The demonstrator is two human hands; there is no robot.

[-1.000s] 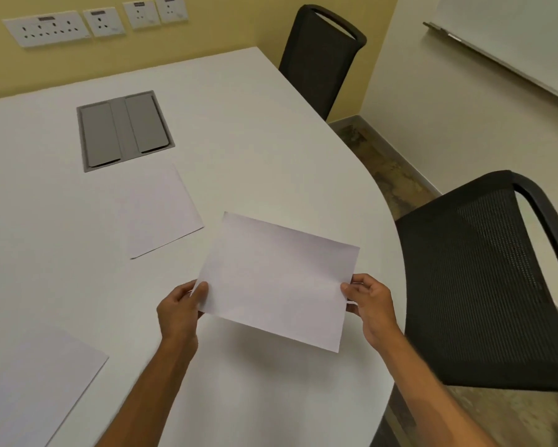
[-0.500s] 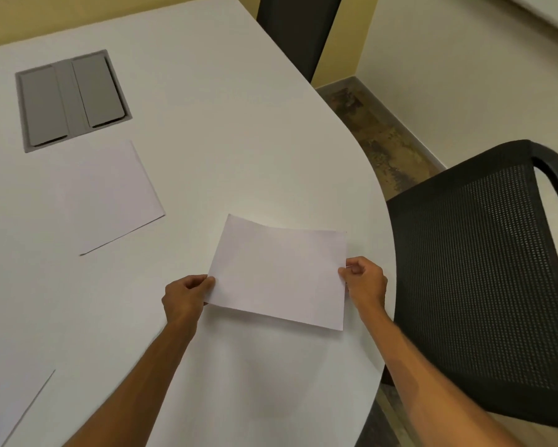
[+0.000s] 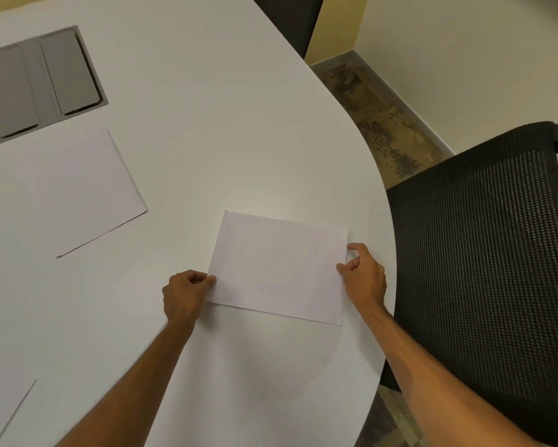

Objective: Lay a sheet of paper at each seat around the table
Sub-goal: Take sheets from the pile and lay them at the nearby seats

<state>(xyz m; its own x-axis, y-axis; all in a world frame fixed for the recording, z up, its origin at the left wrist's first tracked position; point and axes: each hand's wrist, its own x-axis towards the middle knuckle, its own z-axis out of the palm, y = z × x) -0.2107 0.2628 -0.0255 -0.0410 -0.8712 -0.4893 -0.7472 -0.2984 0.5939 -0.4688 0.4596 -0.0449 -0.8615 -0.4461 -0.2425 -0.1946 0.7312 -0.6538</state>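
A white sheet of paper (image 3: 279, 267) lies flat on the white table (image 3: 213, 130) near its curved right edge, in front of a black mesh chair (image 3: 484, 253). My left hand (image 3: 184, 293) pinches the sheet's left edge. My right hand (image 3: 363, 277) is at its right edge, thumb and fingers loosely around the edge. A second sheet (image 3: 77, 188) lies further left on the table. The corner of a third sheet (image 3: 3, 411) shows at the bottom left.
A grey cable hatch (image 3: 42, 83) with two flaps is set into the table at the upper left. Another black chair (image 3: 290, 17) stands at the far end. Brown floor (image 3: 384, 124) runs between the table and the cream wall.
The sheet has come down from a raised tilt to lie flat on the table near the edge by the mesh chair. My view has tilted downward.
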